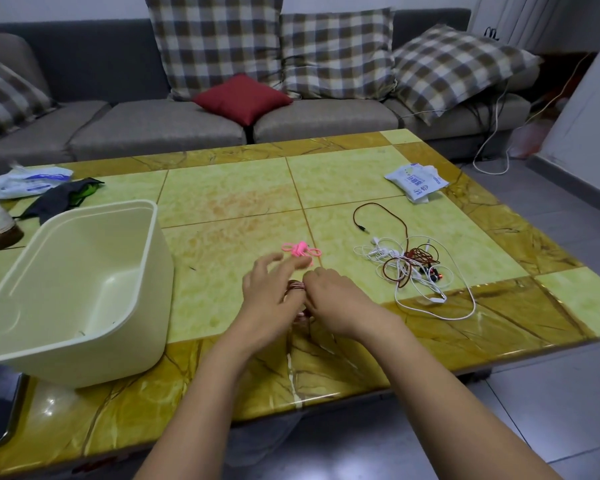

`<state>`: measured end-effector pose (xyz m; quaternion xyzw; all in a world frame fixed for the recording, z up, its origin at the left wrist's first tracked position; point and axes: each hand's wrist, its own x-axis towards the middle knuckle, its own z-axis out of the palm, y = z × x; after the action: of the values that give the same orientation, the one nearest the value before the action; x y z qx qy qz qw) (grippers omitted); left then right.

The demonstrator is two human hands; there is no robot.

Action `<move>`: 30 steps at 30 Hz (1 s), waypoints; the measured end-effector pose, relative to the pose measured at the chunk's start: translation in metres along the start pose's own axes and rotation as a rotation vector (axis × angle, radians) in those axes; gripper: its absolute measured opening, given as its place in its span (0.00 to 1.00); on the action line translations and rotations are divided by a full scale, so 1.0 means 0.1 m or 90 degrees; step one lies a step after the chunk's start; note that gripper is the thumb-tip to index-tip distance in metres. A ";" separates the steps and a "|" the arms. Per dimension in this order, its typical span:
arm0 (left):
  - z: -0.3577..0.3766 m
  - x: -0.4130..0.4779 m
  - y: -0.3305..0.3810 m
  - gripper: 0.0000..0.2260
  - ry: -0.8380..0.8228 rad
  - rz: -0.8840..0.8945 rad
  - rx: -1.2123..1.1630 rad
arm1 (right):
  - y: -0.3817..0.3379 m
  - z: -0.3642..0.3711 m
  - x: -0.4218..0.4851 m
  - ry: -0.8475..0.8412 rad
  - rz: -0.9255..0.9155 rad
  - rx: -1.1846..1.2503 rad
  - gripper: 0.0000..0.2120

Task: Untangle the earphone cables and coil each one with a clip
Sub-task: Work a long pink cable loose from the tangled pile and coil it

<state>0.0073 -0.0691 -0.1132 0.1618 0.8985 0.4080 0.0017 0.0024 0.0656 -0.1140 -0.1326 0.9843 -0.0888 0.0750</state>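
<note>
Both hands meet in the middle of the worktop (430,209). The right hand (336,303) has its fingers curled, pinching a small brown-red cable coil (296,287) pressed against the left hand (267,299). The left hand's fingers stretch forward, blurred; I cannot tell whether its thumb grips. Pink clips (300,250) lie just beyond the fingertips, and the tangled earphone cables (413,268) lie to the right hand's right.

Place: home, living room
Evidence: grey sofa (153,126), checked cushions (215,43) — tiled coffee table (229,195) in front of me
</note>
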 end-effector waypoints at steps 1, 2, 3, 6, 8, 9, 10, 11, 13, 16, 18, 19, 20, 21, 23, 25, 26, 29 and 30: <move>0.04 -0.01 -0.03 0.23 -0.026 -0.003 0.042 | -0.01 -0.01 -0.01 0.001 -0.008 -0.030 0.17; 0.06 -0.01 -0.05 0.23 -0.040 -0.009 0.069 | -0.01 -0.02 -0.02 0.002 -0.014 -0.049 0.17; 0.08 -0.01 -0.07 0.22 -0.045 -0.011 0.079 | -0.01 -0.03 -0.02 0.004 -0.019 -0.064 0.17; 0.06 0.04 -0.16 0.14 -0.070 -0.030 0.044 | 0.01 -0.06 -0.03 0.007 -0.027 -0.087 0.16; 0.06 0.09 -0.22 0.10 -0.093 -0.070 0.003 | 0.02 -0.06 -0.04 -0.006 -0.035 -0.093 0.15; 0.06 0.10 -0.22 0.06 -0.106 -0.096 -0.020 | 0.03 -0.05 -0.04 -0.016 -0.038 -0.095 0.15; 0.07 0.10 -0.22 0.05 -0.121 -0.115 -0.045 | 0.03 -0.04 -0.04 -0.026 -0.041 -0.094 0.14; 0.07 0.10 -0.21 0.07 -0.135 -0.130 -0.068 | 0.04 -0.03 -0.03 -0.034 -0.046 -0.092 0.14; 0.06 0.11 -0.18 0.09 -0.166 -0.149 -0.101 | 0.06 -0.03 -0.03 -0.049 -0.054 -0.085 0.14; -0.01 0.16 -0.18 0.08 -0.222 -0.169 -0.133 | 0.08 -0.04 -0.02 -0.057 -0.071 -0.065 0.15; -0.05 0.18 -0.19 0.08 -0.260 -0.184 -0.136 | 0.09 -0.05 -0.01 -0.066 -0.084 -0.048 0.14; -0.06 0.19 -0.20 0.08 -0.277 -0.189 -0.136 | 0.10 -0.04 -0.01 -0.072 -0.089 -0.039 0.14; -0.06 0.19 -0.21 0.08 -0.294 -0.197 -0.135 | 0.11 -0.03 0.00 -0.081 -0.092 -0.030 0.14; -0.07 0.21 -0.22 0.08 -0.309 -0.204 -0.138 | 0.11 -0.02 0.01 -0.092 -0.092 -0.019 0.14; -0.08 0.22 -0.25 0.08 -0.329 -0.213 -0.149 | 0.12 -0.02 0.02 -0.119 -0.083 0.011 0.14; -0.11 0.23 -0.28 0.08 -0.346 -0.214 -0.178 | 0.12 -0.04 0.04 -0.152 -0.073 0.053 0.11; -0.12 0.23 -0.31 0.09 -0.350 -0.216 -0.197 | 0.12 -0.06 0.05 -0.168 -0.069 0.075 0.09; -0.10 0.23 -0.40 0.07 -0.346 -0.211 -0.269 | 0.13 -0.10 0.07 -0.186 -0.060 0.109 0.09; -0.09 0.23 -0.42 0.07 -0.340 -0.210 -0.297 | 0.13 -0.11 0.09 -0.181 -0.057 0.110 0.09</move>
<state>-0.0281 -0.0946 -0.1350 0.1111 0.7637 0.5389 0.3377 -0.0110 0.0774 -0.1073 -0.1809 0.9455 -0.1564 0.2208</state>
